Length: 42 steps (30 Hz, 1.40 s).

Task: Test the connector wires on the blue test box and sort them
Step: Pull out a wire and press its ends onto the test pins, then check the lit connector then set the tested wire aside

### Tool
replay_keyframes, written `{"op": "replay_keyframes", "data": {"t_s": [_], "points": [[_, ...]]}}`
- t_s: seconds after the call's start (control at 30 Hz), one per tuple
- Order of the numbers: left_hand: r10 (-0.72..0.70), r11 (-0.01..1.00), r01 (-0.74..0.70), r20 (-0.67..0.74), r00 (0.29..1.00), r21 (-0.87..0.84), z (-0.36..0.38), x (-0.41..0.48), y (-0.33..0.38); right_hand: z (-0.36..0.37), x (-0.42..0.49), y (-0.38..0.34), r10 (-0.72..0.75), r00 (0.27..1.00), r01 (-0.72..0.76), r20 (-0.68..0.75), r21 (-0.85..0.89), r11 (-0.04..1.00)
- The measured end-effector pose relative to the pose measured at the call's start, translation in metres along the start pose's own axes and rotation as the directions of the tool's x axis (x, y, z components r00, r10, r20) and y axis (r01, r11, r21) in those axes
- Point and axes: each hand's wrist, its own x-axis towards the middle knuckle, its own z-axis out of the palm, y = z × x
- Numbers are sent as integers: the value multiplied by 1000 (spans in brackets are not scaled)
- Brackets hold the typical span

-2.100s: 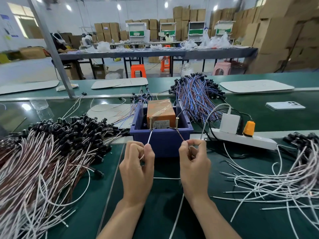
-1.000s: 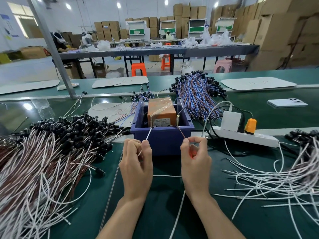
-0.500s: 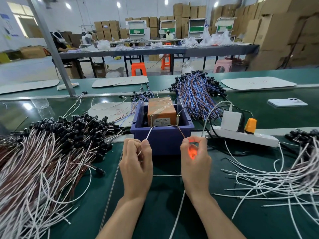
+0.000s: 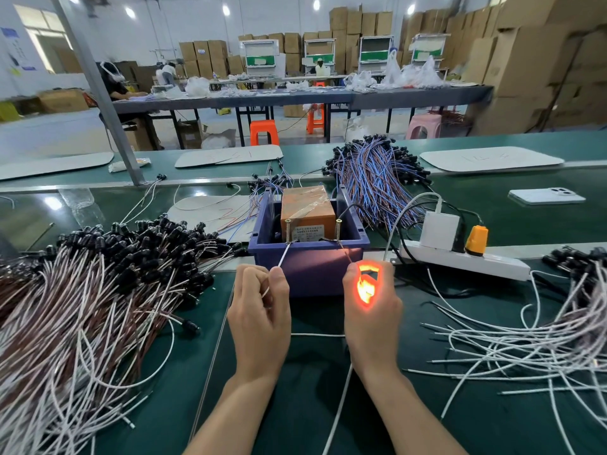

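The blue test box (image 4: 308, 261) stands in front of me with an orange unit (image 4: 307, 208) inside and two upright screws on its near rim. My left hand (image 4: 259, 313) pinches a white wire end (image 4: 283, 256) that reaches up to the left screw (image 4: 288, 229). My right hand (image 4: 372, 310) pinches the brown wire end (image 4: 346, 254) leading to the right screw (image 4: 338, 228). Between the right hand's fingers a bright orange-red light (image 4: 366, 284) glows from the held connector.
A large heap of black-capped brown and white wires (image 4: 98, 290) fills the left. Loose white wires (image 4: 525, 339) spread on the right. A white power strip (image 4: 466, 257) with an orange plug lies right of the box; blue wires (image 4: 377, 178) and a phone (image 4: 547, 196) lie behind.
Both hands have stayed at the two screws with the wire ends. The connector in my right hand has lit up, from dark to a faint glow to a bright orange-red.
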Motion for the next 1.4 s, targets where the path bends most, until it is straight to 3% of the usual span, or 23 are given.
{"op": "replay_keyframes", "data": {"t_s": [1.0, 1.27, 1.4], "points": [[-23, 999, 23, 3, 1000, -25, -7, -2, 5, -6, -7, 1, -43, 999, 43, 9, 45, 998], [-264, 964, 257, -160, 951, -64, -17, 0, -2, -23, -25, -9, -21, 992, 4, 125, 140, 990], [-70, 990, 83, -116, 991, 114, -25, -5, 11, -35, -36, -18, -2, 994, -18, 111, 179, 984]]}}
